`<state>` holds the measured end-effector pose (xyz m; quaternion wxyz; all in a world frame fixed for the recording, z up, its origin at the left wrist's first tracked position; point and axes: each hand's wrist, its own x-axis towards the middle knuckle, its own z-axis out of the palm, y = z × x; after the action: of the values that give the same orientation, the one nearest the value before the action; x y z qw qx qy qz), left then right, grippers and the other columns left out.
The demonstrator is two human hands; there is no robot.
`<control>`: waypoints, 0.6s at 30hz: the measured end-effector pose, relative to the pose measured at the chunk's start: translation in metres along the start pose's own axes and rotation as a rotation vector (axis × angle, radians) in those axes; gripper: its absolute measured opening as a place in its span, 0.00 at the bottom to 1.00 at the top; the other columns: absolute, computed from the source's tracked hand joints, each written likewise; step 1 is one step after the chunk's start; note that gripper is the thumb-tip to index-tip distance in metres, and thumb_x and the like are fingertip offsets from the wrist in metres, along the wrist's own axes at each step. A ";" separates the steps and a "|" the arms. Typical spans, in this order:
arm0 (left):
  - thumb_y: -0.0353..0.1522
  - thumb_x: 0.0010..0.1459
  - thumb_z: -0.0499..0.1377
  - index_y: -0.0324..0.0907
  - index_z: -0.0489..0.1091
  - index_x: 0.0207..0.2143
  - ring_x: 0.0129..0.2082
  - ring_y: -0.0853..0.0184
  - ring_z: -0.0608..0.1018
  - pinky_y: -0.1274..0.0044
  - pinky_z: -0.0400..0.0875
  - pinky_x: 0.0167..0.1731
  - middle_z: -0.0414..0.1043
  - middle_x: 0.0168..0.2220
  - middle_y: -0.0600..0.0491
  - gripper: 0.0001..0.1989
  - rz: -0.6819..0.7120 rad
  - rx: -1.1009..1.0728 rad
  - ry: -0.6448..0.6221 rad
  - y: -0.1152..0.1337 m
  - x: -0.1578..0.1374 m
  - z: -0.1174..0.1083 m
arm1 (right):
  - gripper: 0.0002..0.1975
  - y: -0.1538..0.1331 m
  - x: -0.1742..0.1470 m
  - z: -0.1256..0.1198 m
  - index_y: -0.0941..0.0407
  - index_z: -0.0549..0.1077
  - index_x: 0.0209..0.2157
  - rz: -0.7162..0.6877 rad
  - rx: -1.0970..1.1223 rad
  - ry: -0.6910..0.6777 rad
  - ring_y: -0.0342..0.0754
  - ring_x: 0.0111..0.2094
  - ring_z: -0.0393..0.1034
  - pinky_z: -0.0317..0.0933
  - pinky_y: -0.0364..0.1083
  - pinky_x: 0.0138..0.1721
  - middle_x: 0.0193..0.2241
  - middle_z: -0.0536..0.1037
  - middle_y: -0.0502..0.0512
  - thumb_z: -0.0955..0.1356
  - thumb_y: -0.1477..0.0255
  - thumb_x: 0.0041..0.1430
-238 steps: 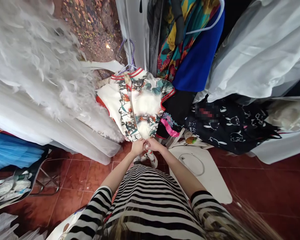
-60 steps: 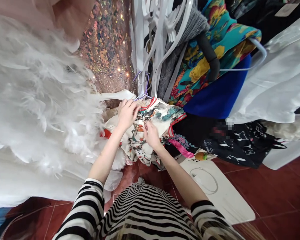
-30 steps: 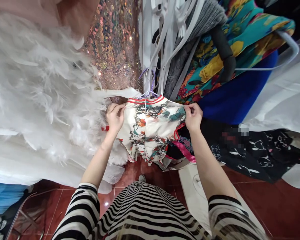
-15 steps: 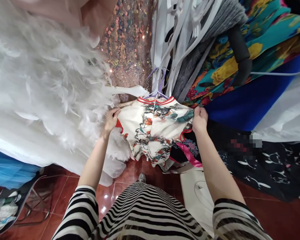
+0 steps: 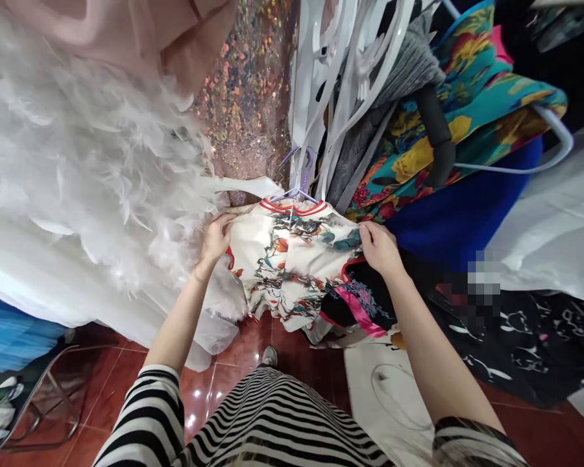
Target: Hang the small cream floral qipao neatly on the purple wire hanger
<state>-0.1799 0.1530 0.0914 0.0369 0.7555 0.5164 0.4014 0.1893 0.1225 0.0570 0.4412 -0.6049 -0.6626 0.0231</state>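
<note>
Spread between my hands is a white printed dress [image 5: 287, 259] with red trim at the neck and armholes and a dark, orange and green pattern. It hangs from a purple hanger [image 5: 299, 191]. My left hand [image 5: 217, 237] pinches its left shoulder edge, close against the white feathered dress [image 5: 121, 162]. At the opposite shoulder, my right hand [image 5: 379, 245] grips the cloth between thumb and fingers. Below that hand, a black garment with a pink band [image 5: 363, 310] shows behind the dress.
A sequined garment [image 5: 253, 84] and white hangers [image 5: 350, 84] are at the back. To the right hang a floral teal garment [image 5: 467, 117], a blue cloth [image 5: 467, 214] and black printed fabric [image 5: 530, 344]. A metal-framed chair [image 5: 53, 402] stands lower left on red tiles [image 5: 224, 383].
My right hand has moved inward, so the dress is stretched less widely. The view has shifted slightly, and both hands still hold the shoulders.
</note>
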 end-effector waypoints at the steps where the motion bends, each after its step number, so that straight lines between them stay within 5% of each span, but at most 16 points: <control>1: 0.31 0.59 0.57 0.41 0.78 0.39 0.44 0.61 0.80 0.73 0.76 0.48 0.81 0.42 0.48 0.10 0.018 0.017 -0.056 0.004 0.005 0.003 | 0.18 -0.006 0.003 0.000 0.50 0.68 0.26 -0.013 -0.002 -0.024 0.57 0.32 0.74 0.63 0.51 0.34 0.28 0.80 0.62 0.56 0.59 0.64; 8: 0.33 0.61 0.58 0.41 0.78 0.37 0.39 0.63 0.81 0.76 0.75 0.44 0.82 0.39 0.49 0.09 -0.106 -0.079 -0.085 0.023 0.032 0.023 | 0.14 -0.022 0.013 0.008 0.51 0.77 0.30 0.147 -0.049 -0.069 0.57 0.30 0.74 0.57 0.47 0.28 0.25 0.81 0.56 0.63 0.61 0.61; 18: 0.33 0.59 0.59 0.43 0.77 0.29 0.33 0.65 0.77 0.75 0.73 0.36 0.78 0.30 0.53 0.08 -0.155 -0.178 0.209 0.026 0.035 0.027 | 0.18 -0.021 0.022 0.009 0.51 0.74 0.22 0.071 0.205 0.110 0.57 0.29 0.75 0.67 0.52 0.34 0.24 0.81 0.57 0.63 0.58 0.59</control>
<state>-0.1379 0.1786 0.1051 0.0808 0.6614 0.5364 0.5179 0.1703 0.1396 0.0753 0.5353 -0.5799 -0.6098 0.0733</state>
